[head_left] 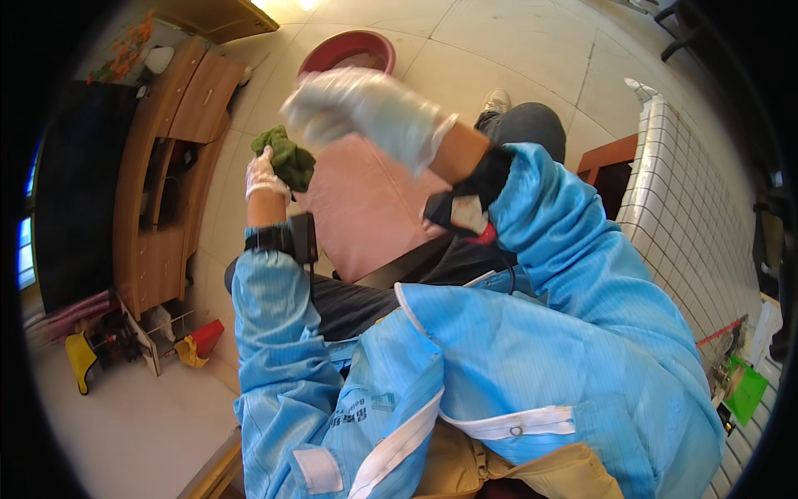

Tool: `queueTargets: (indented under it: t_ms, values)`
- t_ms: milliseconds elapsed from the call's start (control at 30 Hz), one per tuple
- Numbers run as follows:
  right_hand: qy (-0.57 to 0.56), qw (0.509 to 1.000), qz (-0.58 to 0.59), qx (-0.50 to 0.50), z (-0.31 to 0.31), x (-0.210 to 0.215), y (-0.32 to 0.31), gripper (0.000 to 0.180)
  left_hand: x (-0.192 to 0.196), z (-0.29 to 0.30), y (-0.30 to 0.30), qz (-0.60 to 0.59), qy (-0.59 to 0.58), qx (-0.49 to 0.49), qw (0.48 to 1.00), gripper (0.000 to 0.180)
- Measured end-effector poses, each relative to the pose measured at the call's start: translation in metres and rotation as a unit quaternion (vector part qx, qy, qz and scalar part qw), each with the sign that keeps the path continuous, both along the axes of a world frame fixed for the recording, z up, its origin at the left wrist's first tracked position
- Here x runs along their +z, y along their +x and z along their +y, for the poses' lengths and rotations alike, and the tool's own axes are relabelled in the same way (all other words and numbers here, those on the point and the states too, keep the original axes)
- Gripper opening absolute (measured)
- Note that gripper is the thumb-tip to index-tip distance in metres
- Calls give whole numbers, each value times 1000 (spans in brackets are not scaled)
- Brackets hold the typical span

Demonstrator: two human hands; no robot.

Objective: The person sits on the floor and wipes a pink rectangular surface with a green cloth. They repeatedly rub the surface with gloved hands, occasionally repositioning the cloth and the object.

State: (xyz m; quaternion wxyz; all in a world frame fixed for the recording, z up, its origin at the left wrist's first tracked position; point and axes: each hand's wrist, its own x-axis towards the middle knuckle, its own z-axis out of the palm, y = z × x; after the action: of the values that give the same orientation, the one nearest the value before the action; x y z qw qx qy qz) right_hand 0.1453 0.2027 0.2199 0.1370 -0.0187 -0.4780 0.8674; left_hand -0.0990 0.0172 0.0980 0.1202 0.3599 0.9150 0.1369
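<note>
My left hand (263,176), in a thin clear glove, is closed around a crumpled dark green cloth (288,158) beyond the left edge of a pink-topped surface (353,212). Over the far end of that surface is my right hand (357,108), in a loose whitish glove. Motion smears its fingers, so I cannot make out their pose or anything in them. Black bands with small devices sit at both wrists, below blue sleeves. On the tiled floor, past my right hand, stands a dark red basin (353,48), partly hidden by that glove.
On the left runs a wooden cabinet (158,249) beside a large black screen (83,191). To the right is a bed or sofa with a white checked cover (677,195). A yellow-and-red item (199,343) lies at lower left. My knee and shoe (497,101) extend beyond my right arm.
</note>
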Motion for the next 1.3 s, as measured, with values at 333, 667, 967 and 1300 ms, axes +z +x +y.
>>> queueTargets:
  t_ms: [333, 667, 967, 1300]
  values:
    - [-364, 919, -14, -153, 124, -93, 54, 34, -63, 8, 104, -358, 351, 82, 861, 29]
    - [-167, 910, -173, -337, 126, -99, 40, 33, 57, 79, 228, -499, 196, -85, 840, 80]
    - [49, 870, -181, -457, 145, -100, 22, 34, 108, 125, 299, -666, 206, 35, 716, 48]
    - [538, 663, -326, -405, 137, -124, 33, 38, 71, 110, 291, -726, 175, 12, 665, 49]
